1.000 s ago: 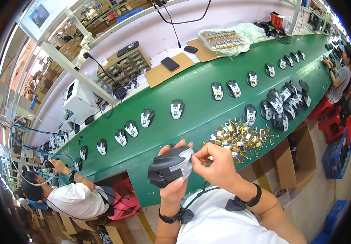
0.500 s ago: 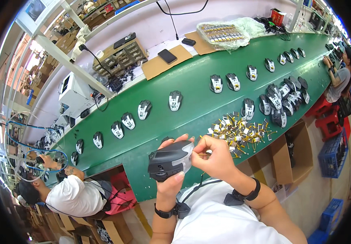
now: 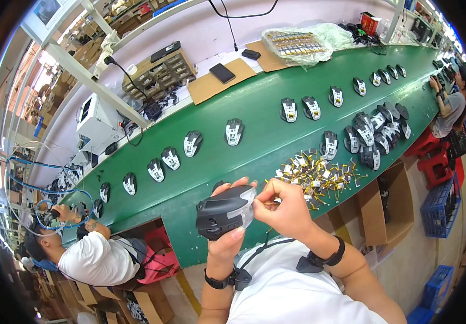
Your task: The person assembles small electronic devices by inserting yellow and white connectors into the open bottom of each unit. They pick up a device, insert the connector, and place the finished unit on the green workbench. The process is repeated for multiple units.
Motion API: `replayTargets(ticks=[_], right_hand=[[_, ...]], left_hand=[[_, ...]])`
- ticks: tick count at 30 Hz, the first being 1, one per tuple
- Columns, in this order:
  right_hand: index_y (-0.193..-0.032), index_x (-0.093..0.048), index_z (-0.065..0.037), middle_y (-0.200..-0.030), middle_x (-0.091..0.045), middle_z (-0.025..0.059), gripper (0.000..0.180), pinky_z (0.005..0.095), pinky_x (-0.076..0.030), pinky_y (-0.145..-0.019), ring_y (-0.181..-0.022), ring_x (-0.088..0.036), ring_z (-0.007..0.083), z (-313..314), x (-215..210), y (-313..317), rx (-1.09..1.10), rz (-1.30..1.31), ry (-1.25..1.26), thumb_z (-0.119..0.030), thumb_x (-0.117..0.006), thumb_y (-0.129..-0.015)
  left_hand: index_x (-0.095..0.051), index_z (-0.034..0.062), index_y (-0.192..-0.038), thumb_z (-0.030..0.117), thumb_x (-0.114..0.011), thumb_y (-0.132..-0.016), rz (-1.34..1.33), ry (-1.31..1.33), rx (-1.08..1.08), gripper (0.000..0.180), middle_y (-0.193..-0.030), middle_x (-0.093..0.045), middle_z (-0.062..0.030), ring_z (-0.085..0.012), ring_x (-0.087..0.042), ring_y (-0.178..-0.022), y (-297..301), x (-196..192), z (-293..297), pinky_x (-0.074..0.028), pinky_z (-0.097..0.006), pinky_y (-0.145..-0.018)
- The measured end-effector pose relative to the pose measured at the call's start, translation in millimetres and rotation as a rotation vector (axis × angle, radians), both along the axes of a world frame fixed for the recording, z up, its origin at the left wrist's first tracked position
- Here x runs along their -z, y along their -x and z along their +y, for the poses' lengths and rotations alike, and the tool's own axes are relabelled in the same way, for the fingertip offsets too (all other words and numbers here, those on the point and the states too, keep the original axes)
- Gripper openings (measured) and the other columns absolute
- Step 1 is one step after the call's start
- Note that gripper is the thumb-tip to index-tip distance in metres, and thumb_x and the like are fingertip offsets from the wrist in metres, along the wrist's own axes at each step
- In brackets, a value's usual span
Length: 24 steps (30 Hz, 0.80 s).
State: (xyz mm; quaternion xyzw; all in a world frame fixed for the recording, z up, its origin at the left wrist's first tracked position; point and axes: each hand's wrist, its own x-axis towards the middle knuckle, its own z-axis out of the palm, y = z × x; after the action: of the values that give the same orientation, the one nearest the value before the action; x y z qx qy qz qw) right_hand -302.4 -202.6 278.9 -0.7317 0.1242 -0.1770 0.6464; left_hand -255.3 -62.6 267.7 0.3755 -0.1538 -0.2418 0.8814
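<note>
My left hand is wrapped round a black and grey computer mouse, fingers behind it and thumb on its near side. At the mouse's light grey right end, my right hand pinches thin wires, the fingertips close against the shell. What the wires join to inside the mouse is hidden. Just beyond my right hand lies a loose heap of small battery packs with yellow wires. A pile of mouse shells sits to the right of that heap, and one single mouse stands beside it.
A row of mice runs along the green belt. Behind it are a phone on cardboard, a drawer cabinet and a plastic-wrapped tray. Co-workers sit at left and far right. An open carton stands below the right edge.
The row of mice on the belt has shifted slightly, mostly to the right. My right fingertips have moved a little at the mouse's end. The left hand keeps its hold.
</note>
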Motion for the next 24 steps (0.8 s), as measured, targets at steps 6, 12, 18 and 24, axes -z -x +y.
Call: replayTargets(ticks=[6,12,18,24], right_hand=[[-0.078,-0.059,0.001,-0.075,-0.061,0.0005,0.015,0.0190,-0.045,-0.059,-0.069,-0.057,0.0038,-4,7,-2,-0.066,0.113,-0.175,-0.004,-0.074,-0.079],[-0.090,-0.063,0.005,-0.080,-0.066,0.0038,0.018,0.0197,-0.049,-0.064,-0.071,-0.061,0.0047,-15,8,0,-0.119,0.108,-0.395,-0.007,-0.074,-0.083],[-0.097,-0.065,0.007,-0.084,-0.071,0.0078,0.024,0.0218,-0.053,-0.066,-0.072,-0.064,0.0062,-14,17,-1,-0.139,0.166,-0.280,-0.011,-0.075,-0.083],[-0.096,-0.065,0.007,-0.083,-0.071,0.0105,0.023,0.0232,-0.054,-0.064,-0.071,-0.066,0.0086,-15,38,-3,-0.125,0.236,-0.375,-0.010,-0.074,-0.084]], left_hand=[[-0.039,0.0102,-0.142,0.013,-0.069,-0.064,0.010,-0.030,0.021,0.083,-0.143,-0.043,-0.0225,-0.0448,-0.039,-0.135,-3,2,0,-0.031,-0.055,-0.113],[-0.041,0.0082,-0.141,0.011,-0.066,-0.063,0.098,0.038,0.051,0.082,-0.142,-0.044,-0.0250,-0.0458,-0.040,-0.134,-6,4,2,-0.031,-0.054,-0.114],[-0.042,0.0068,-0.140,0.010,-0.063,-0.061,0.116,0.000,0.027,0.082,-0.141,-0.045,-0.0271,-0.0461,-0.042,-0.133,-7,3,1,-0.031,-0.054,-0.114],[-0.041,0.0013,-0.139,0.008,-0.065,-0.067,0.129,-0.028,0.062,0.076,-0.142,-0.044,-0.0285,-0.0402,-0.045,-0.133,-9,9,0,-0.033,-0.050,-0.113]])
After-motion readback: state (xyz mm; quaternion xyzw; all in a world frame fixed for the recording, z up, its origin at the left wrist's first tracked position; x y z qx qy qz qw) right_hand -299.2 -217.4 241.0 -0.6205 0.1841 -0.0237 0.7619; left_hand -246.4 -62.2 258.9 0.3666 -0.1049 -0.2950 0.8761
